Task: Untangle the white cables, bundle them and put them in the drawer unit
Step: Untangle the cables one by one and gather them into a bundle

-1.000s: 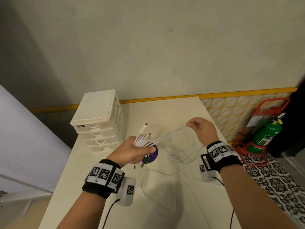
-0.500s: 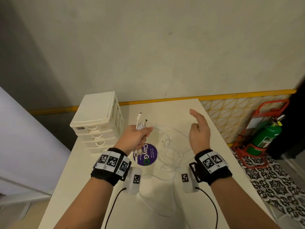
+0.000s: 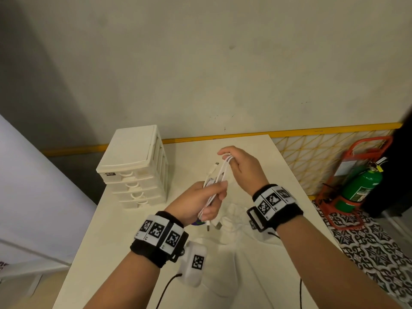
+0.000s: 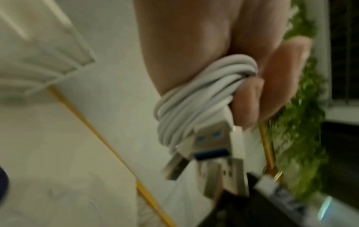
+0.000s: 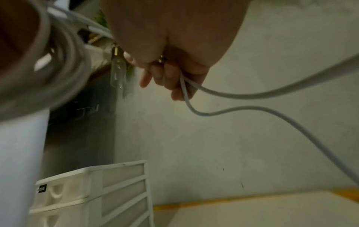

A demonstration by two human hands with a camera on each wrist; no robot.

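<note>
Above the middle of the table my left hand [image 3: 206, 202] grips a folded bundle of white cables [image 3: 217, 177]; the left wrist view shows the same cables [image 4: 196, 98] packed in my fist, USB plugs [image 4: 205, 147] sticking out below. My right hand [image 3: 234, 161] pinches the upper loop of that bundle, a little above and beyond the left hand. In the right wrist view the cable strands [image 5: 194, 107] run out from my curled right fingers [image 5: 170, 78]. The white drawer unit [image 3: 136, 168] stands at the table's far left, all drawers closed.
Loose white cable [image 3: 231, 221] lies on the cream table [image 3: 124, 241] under my hands, beside a purple sticker [image 3: 197, 223]. A green fire extinguisher [image 3: 359, 186] in an orange stand is on the floor at right. A wall stands behind the table.
My right hand let go of the stretched cable, opened, then moved left and pinched the bundle's top loop. My left hand lifted and turned the bundle more upright.
</note>
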